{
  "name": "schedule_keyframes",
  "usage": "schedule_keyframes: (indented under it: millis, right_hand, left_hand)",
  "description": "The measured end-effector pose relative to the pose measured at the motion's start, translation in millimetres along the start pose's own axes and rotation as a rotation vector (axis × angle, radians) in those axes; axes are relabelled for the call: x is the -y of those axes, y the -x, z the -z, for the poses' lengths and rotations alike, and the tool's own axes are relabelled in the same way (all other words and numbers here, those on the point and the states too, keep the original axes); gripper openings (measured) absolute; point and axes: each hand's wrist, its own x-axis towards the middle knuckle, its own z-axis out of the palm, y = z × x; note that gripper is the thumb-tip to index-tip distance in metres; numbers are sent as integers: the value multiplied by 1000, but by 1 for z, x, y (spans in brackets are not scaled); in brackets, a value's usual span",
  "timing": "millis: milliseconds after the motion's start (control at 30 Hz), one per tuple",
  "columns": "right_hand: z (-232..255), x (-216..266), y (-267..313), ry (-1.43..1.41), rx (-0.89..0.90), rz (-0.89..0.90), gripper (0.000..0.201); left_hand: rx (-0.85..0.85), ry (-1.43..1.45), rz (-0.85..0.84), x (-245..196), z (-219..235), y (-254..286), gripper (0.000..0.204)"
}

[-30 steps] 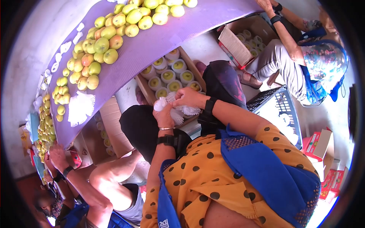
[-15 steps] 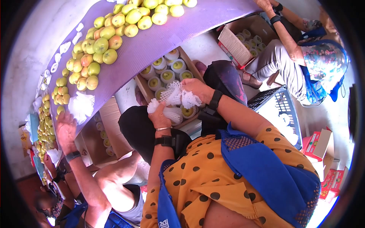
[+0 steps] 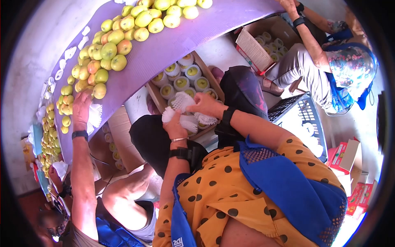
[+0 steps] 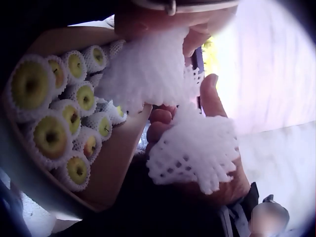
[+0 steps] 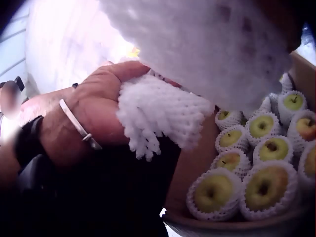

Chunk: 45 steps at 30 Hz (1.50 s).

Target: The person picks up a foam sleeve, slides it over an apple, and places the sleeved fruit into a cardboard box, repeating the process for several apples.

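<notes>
My left hand (image 3: 175, 128) grips white foam net sleeves (image 5: 163, 111) in its curled fingers, above the near end of a cardboard box (image 4: 111, 180). Beside it, my right hand (image 3: 209, 106) pinches another white foam net (image 4: 197, 153), its mesh spread over the palm side in the left wrist view. More netting (image 3: 183, 101) stands up between the two hands. Inside the box sit yellow-green apples (image 3: 181, 83), each in a white foam sleeve with its top showing. Foam close to the right wrist camera hides most of my right hand there.
A purple-covered table (image 3: 152, 53) bears a long heap of bare apples (image 3: 117, 36). At left, another person's hand (image 3: 82, 109) touches the heap. To my right stand a dark plastic crate (image 3: 306, 109) with white foam and another box (image 3: 257, 49) of sleeved apples.
My hands drew apart with netting spread between them, then came closer again as my right hand lowered. The neighbour's hand at left moved up the table to the apples.
</notes>
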Motion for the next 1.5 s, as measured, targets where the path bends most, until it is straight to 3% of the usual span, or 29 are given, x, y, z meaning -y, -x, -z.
schedule_keyframes:
  millis: [100, 233, 300, 433, 500, 533, 600, 700, 833, 900, 1033, 1133, 1200, 1233, 1300, 1333, 1400, 1433, 1500]
  right_hand:
    - [7, -2, -9, 217, -96, 18, 29]
    - [16, 3, -7, 91, -31, -43, 19]
    - [15, 1, -9, -543, 88, -129, 10]
    - [24, 1, -17, -778, 96, -232, 14]
    - [30, 6, -16, -961, 76, -278, 15]
    - [31, 5, -16, -961, 76, -277, 15]
    - [31, 1, -17, -1038, 158, -275, 16]
    - [24, -6, -17, -1052, 246, -277, 17]
    - [20, -3, -13, -927, 223, -253, 17]
    - [24, 3, -10, -1010, 329, -259, 18]
    - [24, 7, -10, -1087, 340, -302, 20]
    - [21, 3, -9, -921, 336, -253, 23]
    - [22, 8, -4, -466, 123, -212, 30]
    - [25, 13, -2, -467, 124, -212, 30]
    - [30, 21, 1, 95, -120, -72, 37]
    - [31, 18, 0, 95, -121, -74, 37]
    - [31, 12, -5, -80, -117, 357, 40]
    - [31, 11, -5, -79, -117, 356, 40]
    - [30, 11, -2, 83, 59, 501, 37]
  left_hand:
    - [83, -2, 50, -4, -8, 8, 29]
    - [-29, -68, 130, -3, -2, -2, 29]
    - [-74, -89, 168, -7, -3, -1, 28]
    - [-101, 98, 162, -6, 11, -11, 26]
    - [-50, 225, 287, -6, 21, -15, 24]
    - [-49, 225, 286, -4, 23, -16, 24]
    - [225, 344, 387, -3, 21, -13, 27]
    - [327, 284, 410, -7, 6, 0, 34]
    - [379, 261, 407, -3, 7, -1, 40]
    - [331, 348, 521, 5, 10, -7, 40]
    - [321, 370, 562, -1, 5, -4, 40]
    - [305, 427, 505, -6, -2, 1, 38]
    - [241, 348, 355, 1, 4, -4, 37]
    - [240, 347, 355, 4, 8, -7, 37]
    - [39, 66, 206, 6, 12, -11, 35]
    - [40, 65, 207, 6, 11, -11, 35]
    - [-15, -21, 139, 3, 7, -9, 33]
    - [-16, -21, 139, 1, 5, -7, 33]
    - [36, -73, 120, -1, 0, -4, 31]
